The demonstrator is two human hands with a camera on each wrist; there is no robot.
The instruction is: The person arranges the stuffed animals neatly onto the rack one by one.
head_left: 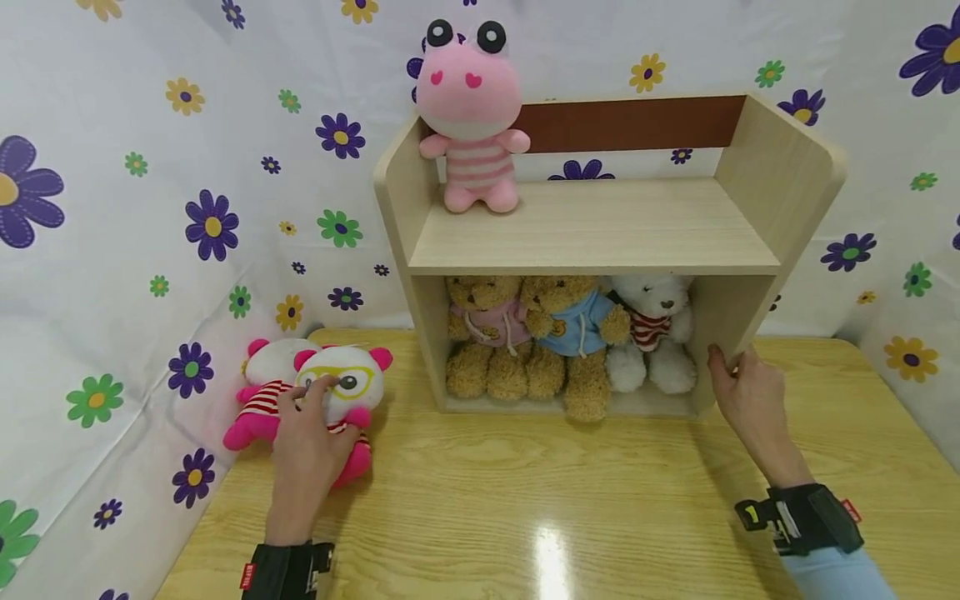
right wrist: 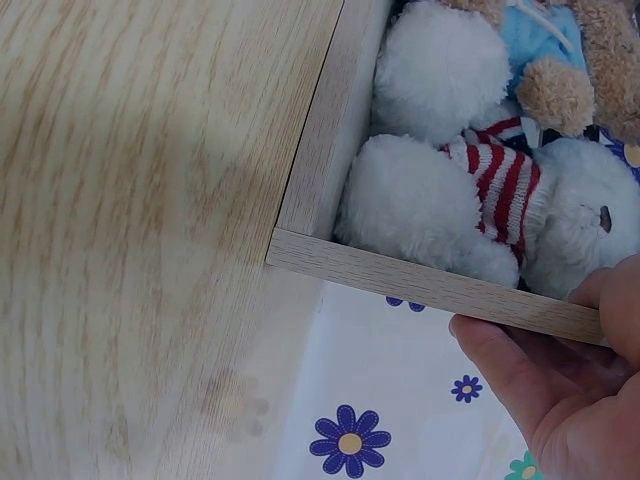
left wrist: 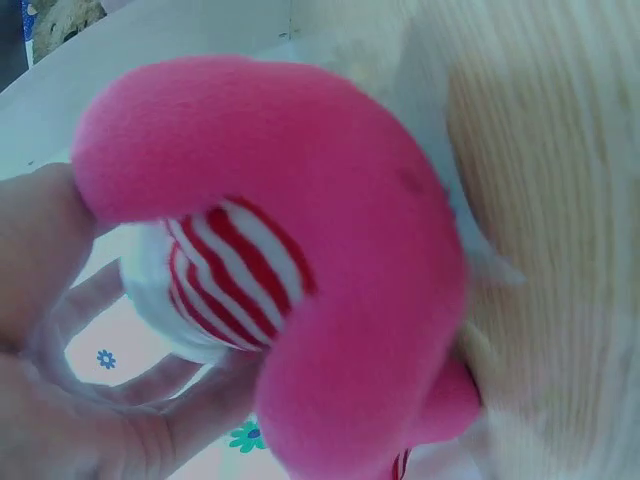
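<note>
My left hand [head_left: 309, 454] grips a pink and white panda plush [head_left: 352, 387] with yellow glasses, thumb on one side and fingers on the other. In the left wrist view its pink legs [left wrist: 370, 300] and red-striped body [left wrist: 240, 275] fill the middle. A second panda plush [head_left: 262, 408] with a striped top lies just behind it. At the right, my right hand [head_left: 753, 408] pinches the front edge of the wooden shelf's side panel [right wrist: 430, 285], thumb inside and fingers outside. Nearest that hand inside sits a white bear [head_left: 651, 333] in a striped top.
On the shelf's upper board [head_left: 600, 225] a pink hippo plush [head_left: 472, 125] stands at the left end. Below sit a brown bear in pink [head_left: 491, 333] and a brown bear in blue [head_left: 573, 333], whose leg juts past the front edge. Flowered cloth [head_left: 135, 275] hangs behind the table [head_left: 480, 500].
</note>
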